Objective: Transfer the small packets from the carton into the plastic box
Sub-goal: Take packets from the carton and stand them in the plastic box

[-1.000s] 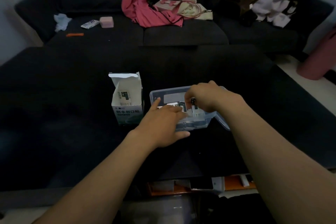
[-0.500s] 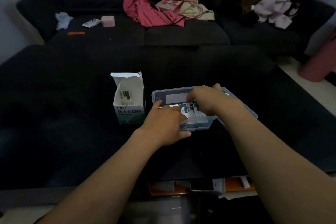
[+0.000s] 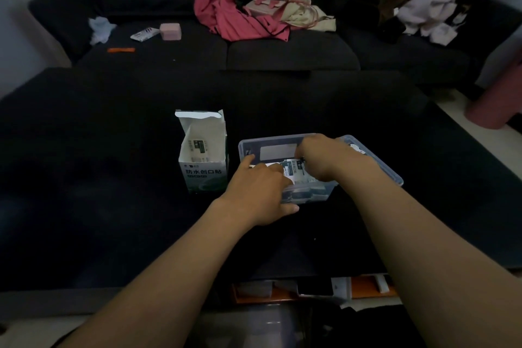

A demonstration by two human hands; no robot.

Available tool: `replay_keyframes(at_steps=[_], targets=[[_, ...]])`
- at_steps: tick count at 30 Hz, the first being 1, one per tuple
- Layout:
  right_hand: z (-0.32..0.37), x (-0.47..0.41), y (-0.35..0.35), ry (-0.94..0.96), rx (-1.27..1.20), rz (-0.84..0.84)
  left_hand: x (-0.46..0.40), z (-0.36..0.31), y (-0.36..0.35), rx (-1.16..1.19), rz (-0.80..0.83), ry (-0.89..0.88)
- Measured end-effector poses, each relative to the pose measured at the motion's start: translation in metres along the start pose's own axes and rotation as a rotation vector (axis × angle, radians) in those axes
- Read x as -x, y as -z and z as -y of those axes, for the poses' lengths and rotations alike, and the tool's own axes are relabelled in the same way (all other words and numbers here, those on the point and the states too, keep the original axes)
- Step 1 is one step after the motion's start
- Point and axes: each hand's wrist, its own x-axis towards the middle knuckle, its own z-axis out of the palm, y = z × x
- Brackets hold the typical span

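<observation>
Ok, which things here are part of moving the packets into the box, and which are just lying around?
Part of the job:
carton, open, packets showing inside
plastic box
packets in the box
left hand and right hand, both at the packets

Just lying about:
pink clothes on the sofa
pink case
orange strip
white clothes

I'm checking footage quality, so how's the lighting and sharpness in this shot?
Head view: dim overall, table nearly black; carton and box readable; packets between the hands slightly soft; wide-angle bending at the edges; sofa clutter lit brighter.
</observation>
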Motion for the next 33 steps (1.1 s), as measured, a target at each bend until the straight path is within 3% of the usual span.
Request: replay_keyframes(at_steps=[33], targets=[[-0.008, -0.006, -0.004, 0.031, -0.167, 0.010, 0.001, 0.001, 0.000, -0.002, -0.027, -0.021]])
